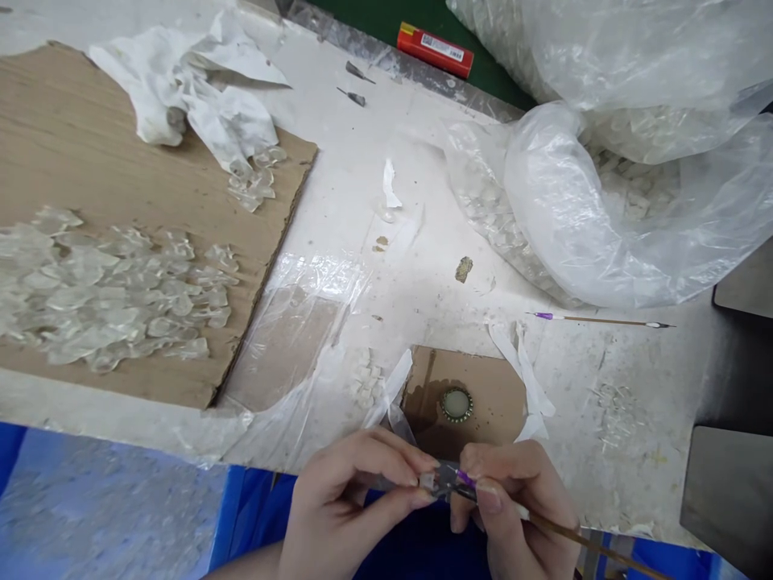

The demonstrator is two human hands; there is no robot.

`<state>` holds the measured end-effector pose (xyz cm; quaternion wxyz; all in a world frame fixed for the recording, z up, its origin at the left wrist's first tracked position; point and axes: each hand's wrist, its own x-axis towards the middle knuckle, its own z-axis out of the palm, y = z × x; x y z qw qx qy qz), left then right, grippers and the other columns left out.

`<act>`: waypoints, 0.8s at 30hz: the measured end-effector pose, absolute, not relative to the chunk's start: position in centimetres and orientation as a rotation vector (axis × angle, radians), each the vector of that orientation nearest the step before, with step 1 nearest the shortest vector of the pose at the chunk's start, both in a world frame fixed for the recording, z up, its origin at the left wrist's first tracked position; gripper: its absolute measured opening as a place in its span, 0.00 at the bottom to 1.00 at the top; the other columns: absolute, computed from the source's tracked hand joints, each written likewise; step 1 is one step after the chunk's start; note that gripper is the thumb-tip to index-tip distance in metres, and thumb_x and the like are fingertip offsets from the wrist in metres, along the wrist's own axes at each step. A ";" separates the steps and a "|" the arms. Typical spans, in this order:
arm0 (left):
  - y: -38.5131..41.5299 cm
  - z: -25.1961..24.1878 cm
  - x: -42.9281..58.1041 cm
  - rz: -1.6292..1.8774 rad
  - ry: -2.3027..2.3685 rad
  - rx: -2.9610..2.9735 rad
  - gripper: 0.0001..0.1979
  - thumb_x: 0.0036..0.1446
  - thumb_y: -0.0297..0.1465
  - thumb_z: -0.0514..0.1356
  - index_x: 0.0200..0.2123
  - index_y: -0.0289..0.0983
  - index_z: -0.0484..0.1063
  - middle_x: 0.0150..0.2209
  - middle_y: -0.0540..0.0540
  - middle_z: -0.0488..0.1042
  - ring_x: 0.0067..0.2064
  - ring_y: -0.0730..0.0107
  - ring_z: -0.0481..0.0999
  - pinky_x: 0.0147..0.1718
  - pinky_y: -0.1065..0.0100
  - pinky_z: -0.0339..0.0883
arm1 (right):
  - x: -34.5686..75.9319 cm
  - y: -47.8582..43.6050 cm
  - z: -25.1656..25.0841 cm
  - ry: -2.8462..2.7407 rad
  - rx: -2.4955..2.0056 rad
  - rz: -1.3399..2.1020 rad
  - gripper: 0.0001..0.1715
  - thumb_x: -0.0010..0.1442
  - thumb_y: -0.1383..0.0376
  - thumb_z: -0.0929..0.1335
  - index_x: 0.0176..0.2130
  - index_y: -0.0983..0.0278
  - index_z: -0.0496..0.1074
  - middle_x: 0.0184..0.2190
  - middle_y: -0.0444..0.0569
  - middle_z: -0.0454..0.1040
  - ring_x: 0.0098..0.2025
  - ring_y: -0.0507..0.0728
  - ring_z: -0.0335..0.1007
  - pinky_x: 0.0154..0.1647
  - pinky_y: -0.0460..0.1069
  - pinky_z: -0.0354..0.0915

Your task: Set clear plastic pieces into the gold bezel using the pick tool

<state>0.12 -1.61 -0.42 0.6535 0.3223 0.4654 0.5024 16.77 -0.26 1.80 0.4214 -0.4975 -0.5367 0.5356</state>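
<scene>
My left hand point(338, 503) pinches a small clear plastic piece point(427, 481) between thumb and fingertips, near the table's front edge. My right hand point(522, 503) grips a thin brown stick tool point(564, 533) like a pen. Dark and purple tips show at its working end, close beside the clear piece; whether they touch I cannot tell. Just beyond the hands, a crimped bottle cap point(457, 404) with pale contents lies on a small, stained cardboard piece point(504, 383). Farther right rests a similar stick tool point(595, 321) with a purple needle tip.
Many clear pieces point(114, 294) are heaped on a large cardboard sheet point(72, 145) at left, below a crumpled white cloth point(211, 97). Open plastic bags point(561, 201) bulge at right. Two dark needle tips point(356, 98) and a red box point(435, 50) lie at the back.
</scene>
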 end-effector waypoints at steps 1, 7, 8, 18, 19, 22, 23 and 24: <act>-1.7 -0.5 0.1 1.149 1.067 0.764 0.16 0.58 0.18 0.70 0.39 0.48 0.81 0.38 0.54 0.87 0.38 0.69 0.88 0.39 0.74 0.83 | 17.0 -0.1 1.8 -1.408 -1.217 1.344 0.07 0.76 0.62 0.61 0.45 0.58 0.67 0.21 0.40 0.70 0.18 0.51 0.64 0.19 0.45 0.61; -1.7 -0.3 0.2 1.204 1.132 0.926 0.13 0.59 0.20 0.69 0.39 0.46 0.81 0.36 0.52 0.87 0.37 0.68 0.88 0.37 0.73 0.84 | 17.3 0.4 1.9 -1.527 -1.200 1.367 0.07 0.76 0.62 0.60 0.45 0.56 0.67 0.22 0.40 0.69 0.17 0.51 0.63 0.19 0.46 0.61; -1.7 -0.2 0.2 1.218 1.145 0.981 0.11 0.60 0.21 0.69 0.39 0.45 0.81 0.36 0.51 0.87 0.36 0.67 0.88 0.36 0.72 0.84 | 17.1 0.5 1.8 -1.542 -1.198 1.332 0.08 0.76 0.63 0.60 0.45 0.56 0.67 0.22 0.40 0.69 0.17 0.51 0.64 0.18 0.46 0.61; -1.5 -0.3 -0.4 1.190 1.171 0.998 0.15 0.56 0.18 0.70 0.39 0.45 0.85 0.37 0.51 0.88 0.35 0.70 0.88 0.38 0.77 0.82 | 16.7 -0.3 1.3 -1.337 -1.213 1.130 0.08 0.74 0.63 0.62 0.44 0.57 0.71 0.18 0.41 0.71 0.15 0.52 0.64 0.16 0.46 0.62; -1.4 -0.3 -0.3 1.192 1.148 0.863 0.13 0.56 0.20 0.71 0.38 0.46 0.85 0.36 0.52 0.88 0.35 0.71 0.87 0.36 0.78 0.82 | 17.0 -0.3 1.5 -1.257 -1.224 1.151 0.07 0.74 0.63 0.62 0.45 0.57 0.70 0.19 0.41 0.72 0.15 0.52 0.64 0.15 0.46 0.60; -1.0 -0.2 0.3 1.186 1.006 0.443 0.03 0.57 0.30 0.74 0.34 0.46 0.86 0.31 0.53 0.87 0.29 0.74 0.86 0.31 0.82 0.80 | 17.9 0.3 1.3 -1.272 -1.276 1.080 0.05 0.73 0.66 0.64 0.47 0.58 0.69 0.23 0.42 0.74 0.18 0.52 0.66 0.16 0.44 0.61; -0.7 -0.2 0.5 1.183 0.955 0.354 0.01 0.56 0.33 0.74 0.33 0.45 0.87 0.30 0.53 0.87 0.28 0.76 0.86 0.30 0.83 0.79 | 18.0 0.6 1.1 -1.367 -1.307 1.033 0.04 0.72 0.67 0.65 0.46 0.58 0.69 0.23 0.42 0.73 0.19 0.51 0.67 0.18 0.44 0.63; -0.6 -0.2 0.7 1.178 0.912 0.297 0.02 0.56 0.34 0.74 0.32 0.44 0.87 0.29 0.52 0.87 0.26 0.77 0.86 0.29 0.84 0.79 | 18.2 1.0 0.8 -1.488 -1.336 0.983 0.03 0.71 0.68 0.66 0.44 0.59 0.69 0.24 0.42 0.73 0.20 0.52 0.67 0.20 0.45 0.64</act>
